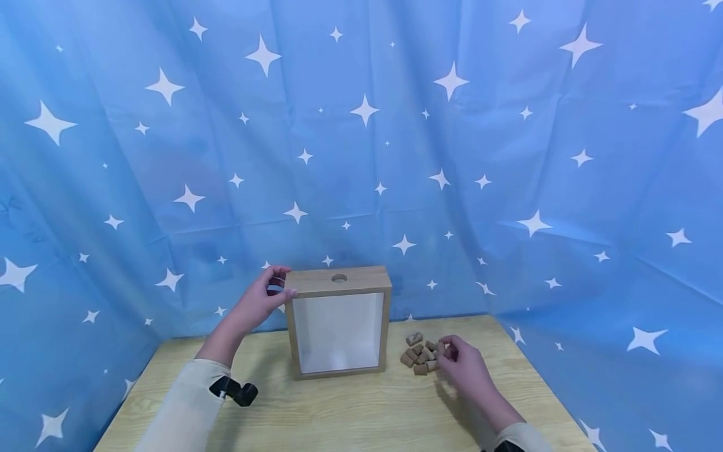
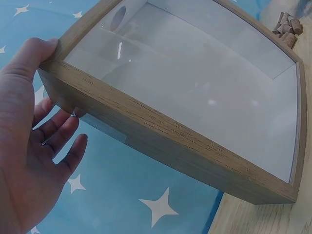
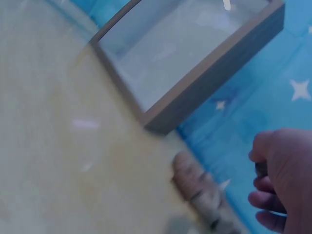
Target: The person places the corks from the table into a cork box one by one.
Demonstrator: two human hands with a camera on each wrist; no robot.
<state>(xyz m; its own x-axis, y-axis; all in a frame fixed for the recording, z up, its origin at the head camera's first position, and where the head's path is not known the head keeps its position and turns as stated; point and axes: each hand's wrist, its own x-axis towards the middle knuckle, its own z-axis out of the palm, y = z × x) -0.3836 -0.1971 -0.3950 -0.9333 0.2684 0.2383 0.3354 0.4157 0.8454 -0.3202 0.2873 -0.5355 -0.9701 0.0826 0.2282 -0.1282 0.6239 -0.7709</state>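
A shallow wooden shadow box (image 1: 339, 333) with a clear front and white back stands upright on the table, a round hole in its top. My left hand (image 1: 264, 300) grips its upper left corner; in the left wrist view the thumb (image 2: 31, 56) lies on the front edge and the other fingers reach behind. Right of the box lies a small pile of corks (image 1: 420, 356). Over the pile's right side, my right hand (image 1: 465, 367) pinches a cork, seen only as a dark bit (image 3: 261, 169) between thumb and fingers in the right wrist view.
The pale wooden table (image 1: 339, 414) carries the box and the corks. Close behind it hangs a blue curtain (image 1: 361, 157) with white stars, which also runs along both sides. One cork (image 1: 414, 339) lies at the back of the pile.
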